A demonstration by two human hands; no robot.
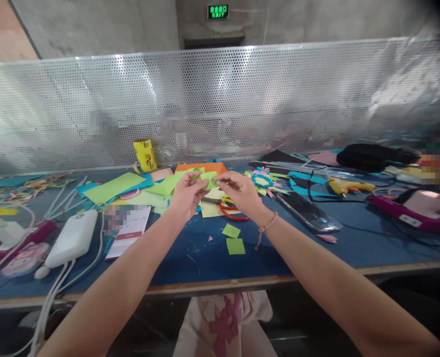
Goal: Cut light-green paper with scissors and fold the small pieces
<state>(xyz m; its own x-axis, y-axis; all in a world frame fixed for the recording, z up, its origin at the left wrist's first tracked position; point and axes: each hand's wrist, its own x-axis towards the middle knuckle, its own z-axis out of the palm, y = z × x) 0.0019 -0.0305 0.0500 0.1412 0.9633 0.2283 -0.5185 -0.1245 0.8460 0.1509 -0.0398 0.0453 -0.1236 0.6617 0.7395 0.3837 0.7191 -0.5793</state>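
Observation:
Between my two hands a small piece of light green paper (209,177) is held up above the table. My left hand (188,192) pinches its left side, and the fingers of my right hand (239,191) close on its right edge. Just below my right hand lie scissors (234,213) with red and yellow handles, on pale yellow paper. Two small green paper squares (235,246) rest on the blue tabletop nearer to me. Behind my hands are larger green sheets and an orange sheet (201,167). A blue and pink paper flower (262,178) lies right of my right hand.
Left of my arms are a lit phone (130,230), a white power bank (73,238) with cables, and paper scraps. On the right lie a dark phone (309,213), a yellow glue gun (349,187) and a black pouch (376,157). A perforated metal screen (220,99) stands behind.

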